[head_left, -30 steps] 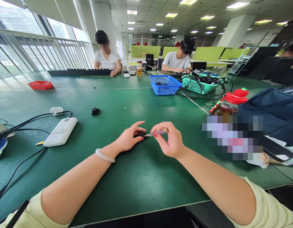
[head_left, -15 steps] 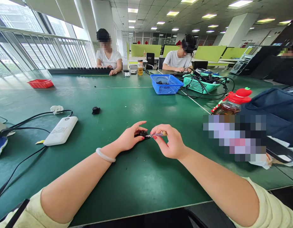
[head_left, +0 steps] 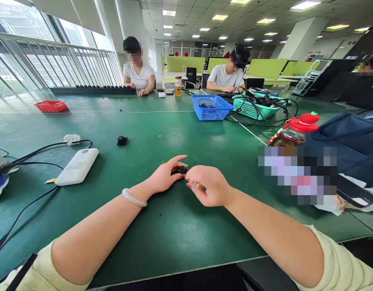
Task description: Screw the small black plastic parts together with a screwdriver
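My left hand [head_left: 164, 174] rests on the green table, its thumb and fingers closed around a small black part [head_left: 182, 170] whose kind I cannot make out. Pressed up against that part from the right is my right hand [head_left: 212, 185], closed on a small screwdriver [head_left: 198, 185]. Only the tan end of its handle shows between the fingers; the tip is hidden. Farther off on the left, another small black piece [head_left: 122, 140] lies alone on the tabletop.
A white power bank [head_left: 78, 166] with black cables lies left. Beyond are a red tray [head_left: 51, 106], a blue basket [head_left: 212, 113] and a green basket [head_left: 250, 108] with cables. A red-lidded bottle [head_left: 291, 135] and dark bag [head_left: 346, 149] stand right. Two people sit across.
My right hand has turned over and moved slightly left and down, so the screwdriver's handle is now mostly covered. My left hand stays on the black part. A person's long black keyboard-like object shifted left.
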Tool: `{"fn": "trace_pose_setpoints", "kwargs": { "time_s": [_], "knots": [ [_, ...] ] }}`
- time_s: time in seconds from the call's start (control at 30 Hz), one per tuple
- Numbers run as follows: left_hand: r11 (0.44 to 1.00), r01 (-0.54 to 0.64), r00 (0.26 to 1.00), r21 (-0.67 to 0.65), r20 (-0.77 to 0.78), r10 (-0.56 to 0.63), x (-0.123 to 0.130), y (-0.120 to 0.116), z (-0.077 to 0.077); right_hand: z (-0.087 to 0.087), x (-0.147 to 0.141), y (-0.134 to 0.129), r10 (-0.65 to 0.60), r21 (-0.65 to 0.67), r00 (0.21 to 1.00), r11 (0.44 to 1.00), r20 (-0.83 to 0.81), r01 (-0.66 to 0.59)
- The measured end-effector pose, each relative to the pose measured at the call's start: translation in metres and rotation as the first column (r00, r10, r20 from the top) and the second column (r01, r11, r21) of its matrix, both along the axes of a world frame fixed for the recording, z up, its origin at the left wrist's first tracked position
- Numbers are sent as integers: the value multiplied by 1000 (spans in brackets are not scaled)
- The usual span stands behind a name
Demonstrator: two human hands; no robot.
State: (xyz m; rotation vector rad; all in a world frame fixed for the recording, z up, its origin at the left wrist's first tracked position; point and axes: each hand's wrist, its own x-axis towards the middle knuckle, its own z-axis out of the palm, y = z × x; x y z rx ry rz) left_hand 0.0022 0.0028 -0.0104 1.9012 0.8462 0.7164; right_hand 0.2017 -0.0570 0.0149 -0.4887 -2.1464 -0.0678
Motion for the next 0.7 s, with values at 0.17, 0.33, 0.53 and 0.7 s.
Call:
{"fn": "trace_pose_setpoints", "kwargs": {
  "time_s": [0.17, 0.33, 0.53, 0.7],
  "knots": [
    [1000, 8, 1000, 20, -29, -8, -1, 1, 1, -2, 14, 10, -169, -393, 884, 919, -436, -18],
    [999, 3, 1000, 35, -30, -2, -2, 1, 2, -3, 16, 14, -162, -456, 865, 886, -476, -85],
    [999, 25, 1000, 28, 0, -25, -2, 2, -2, -3, 12, 8, -125, -337, 941, 942, -316, 12],
    [1000, 15, 1000, 7, 22, -15, -2, 3, -4, -2, 12, 5, -118, -275, 950, 961, -288, 36]
  ]
}}
